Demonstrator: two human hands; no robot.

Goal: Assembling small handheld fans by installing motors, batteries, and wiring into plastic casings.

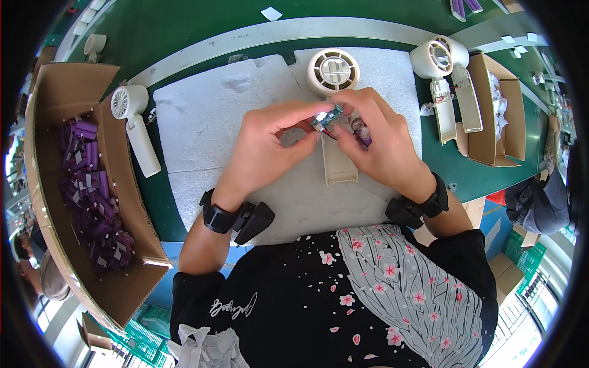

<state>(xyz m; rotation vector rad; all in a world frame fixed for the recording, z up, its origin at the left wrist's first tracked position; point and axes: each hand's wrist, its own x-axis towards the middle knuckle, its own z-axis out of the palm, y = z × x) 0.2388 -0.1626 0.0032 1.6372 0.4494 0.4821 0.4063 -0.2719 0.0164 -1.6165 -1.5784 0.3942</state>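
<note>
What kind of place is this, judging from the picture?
Probably an assembly workbench in a small-electronics factory. The hands hold a small circuit board over an open handheld fan, a cardboard box of purple battery cells stands at the left, and more fans lie around.

surface: green worktable [184, 24] | padding: white foam sheet [202, 122] | left: open cardboard box [46, 153] | light: bright, even

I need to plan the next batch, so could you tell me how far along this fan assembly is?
One closed white fan lies finished-looking at the left. In hand: the left hand and right hand hold a small circuit board over an open fan body. Left: another opened fan at the right, and a box of purple batteries.
</note>
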